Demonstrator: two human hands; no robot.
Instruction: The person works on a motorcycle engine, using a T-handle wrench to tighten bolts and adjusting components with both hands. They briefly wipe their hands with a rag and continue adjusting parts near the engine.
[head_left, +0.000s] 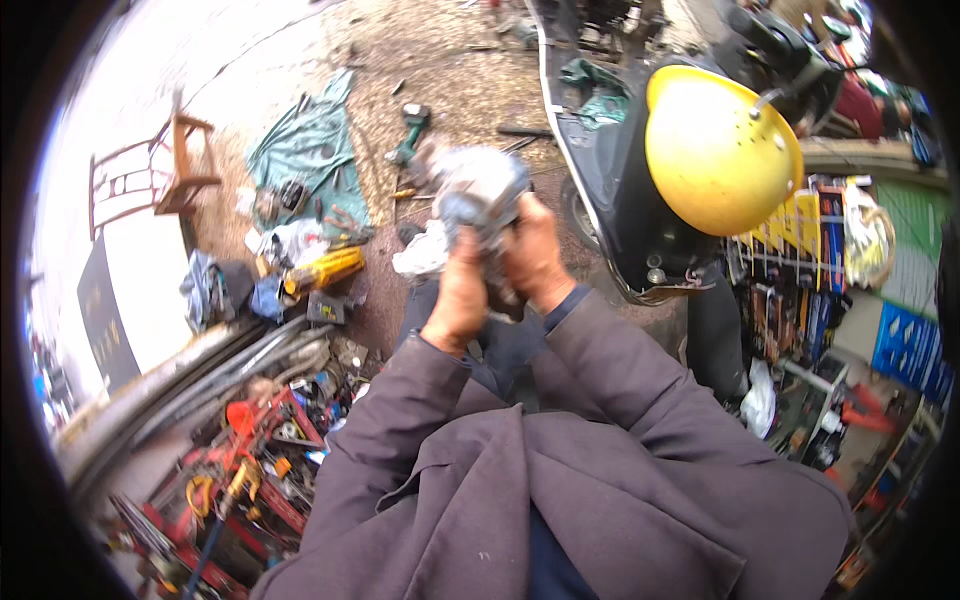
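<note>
Both hands are raised in front of my body, wrapped round a blurred silvery metal part [482, 185]. My left hand [458, 292] is closed on its near left side, the thumb pointing up along it. On the right side, my right hand [538, 252] grips it with bent fingers. The motion smear hides the part's exact kind and its far end. Below it and to the left lies a crumpled white plastic bag [424, 252]. A green and black cordless drill [411, 132] rests on the ground beyond, with a yellow-handled screwdriver [404, 194] nearer.
A scooter [640, 215] with a yellow helmet [715, 150] stands close on my right. Tool racks [790, 260] are behind it. At left are a teal cloth [315, 150], a wooden chair [187, 170] and a yellow tool [325, 270]. Red trays of tools [285, 490] lie lower left.
</note>
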